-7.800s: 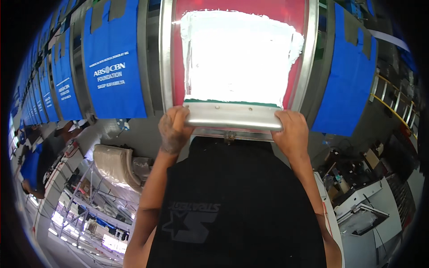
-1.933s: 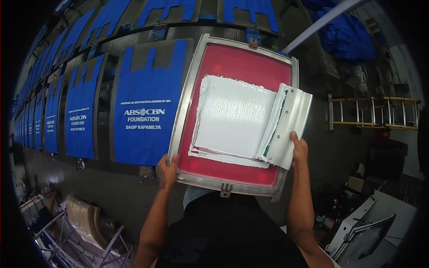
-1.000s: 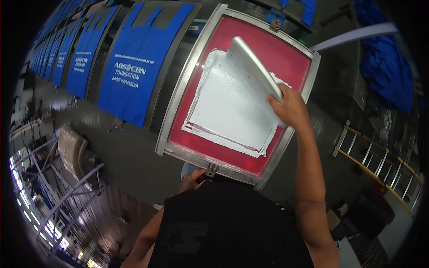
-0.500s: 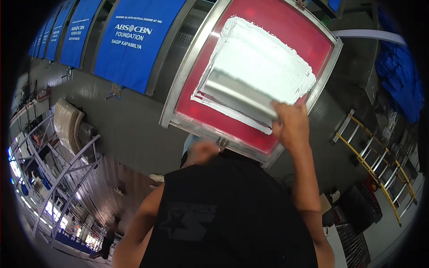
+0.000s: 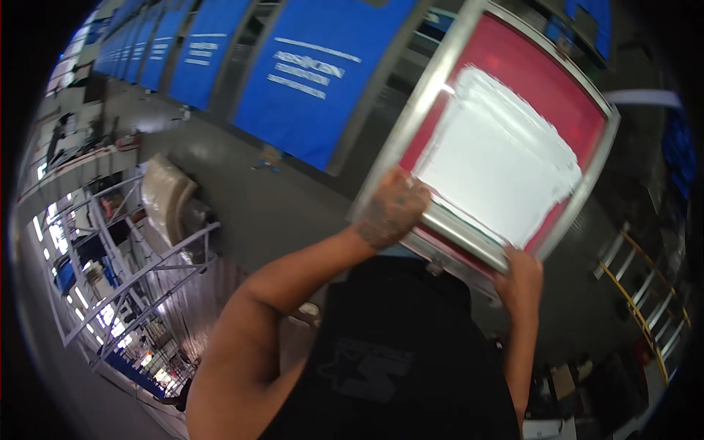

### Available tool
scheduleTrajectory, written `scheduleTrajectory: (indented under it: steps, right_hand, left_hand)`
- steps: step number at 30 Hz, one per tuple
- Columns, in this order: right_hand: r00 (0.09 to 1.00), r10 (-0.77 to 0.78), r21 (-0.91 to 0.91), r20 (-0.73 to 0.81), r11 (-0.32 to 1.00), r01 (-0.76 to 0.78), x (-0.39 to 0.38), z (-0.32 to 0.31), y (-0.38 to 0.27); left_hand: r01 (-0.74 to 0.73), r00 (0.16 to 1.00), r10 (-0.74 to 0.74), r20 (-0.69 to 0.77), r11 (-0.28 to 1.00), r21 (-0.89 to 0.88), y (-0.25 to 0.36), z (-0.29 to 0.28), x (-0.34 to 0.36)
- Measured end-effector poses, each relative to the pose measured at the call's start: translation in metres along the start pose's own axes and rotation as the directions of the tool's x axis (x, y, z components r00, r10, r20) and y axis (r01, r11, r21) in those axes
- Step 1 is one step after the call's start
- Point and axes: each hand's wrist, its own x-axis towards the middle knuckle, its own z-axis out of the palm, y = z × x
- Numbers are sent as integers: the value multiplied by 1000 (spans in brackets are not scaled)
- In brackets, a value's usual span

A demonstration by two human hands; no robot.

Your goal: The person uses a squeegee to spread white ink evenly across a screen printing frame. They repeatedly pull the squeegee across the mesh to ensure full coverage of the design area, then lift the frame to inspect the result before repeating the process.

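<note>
A screen-printing frame (image 5: 424, 106) with silver metal sides lies in front of me, its red mesh (image 5: 506, 45) showing around the edges. White ink (image 5: 499, 158) covers most of the mesh in a smooth layer, with thicker ridges along its right and far edges. A long metal squeegee (image 5: 466, 236) lies across the near end of the ink. My left hand (image 5: 400, 207) is closed on its left end and my right hand (image 5: 522, 277) grips its right end. The squeegee's blade edge is hard to make out.
Blue printed cloths (image 5: 308, 81) lie on boards in a row to the left. Plastic-wrapped rolls or pads (image 5: 167, 194) and a grey metal rack (image 5: 121, 268) stand at the lower left. A yellow-sided ladder (image 5: 636, 312) is at the right.
My left hand has come up from near my waist onto the squeegee. The squeegee has moved to the near end of the screen. The ink looks smoother, and the whole view has shifted.
</note>
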Motion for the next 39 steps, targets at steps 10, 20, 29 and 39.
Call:
scheduleTrajectory:
  steps: [10, 20, 29, 39]
  right_hand:
    - [936, 260, 43, -237, 965, -257, -39, 46, 19]
    - [855, 79, -161, -513, 969, -186, 61, 7, 61]
    - [891, 98, -268, -443, 934, -236, 93, -59, 77]
    - [883, 178, -124, -434, 959, -254, 47, 12, 45]
  left_hand:
    - [127, 989, -113, 92, 979, -161, 7, 22, -15]
    - [1, 998, 3, -61, 998, 58, -31, 50, 87]
    - [-6, 992, 23, 125, 991, -136, -76, 36, 159]
    - [38, 997, -36, 68, 999, -20, -32, 36, 77]
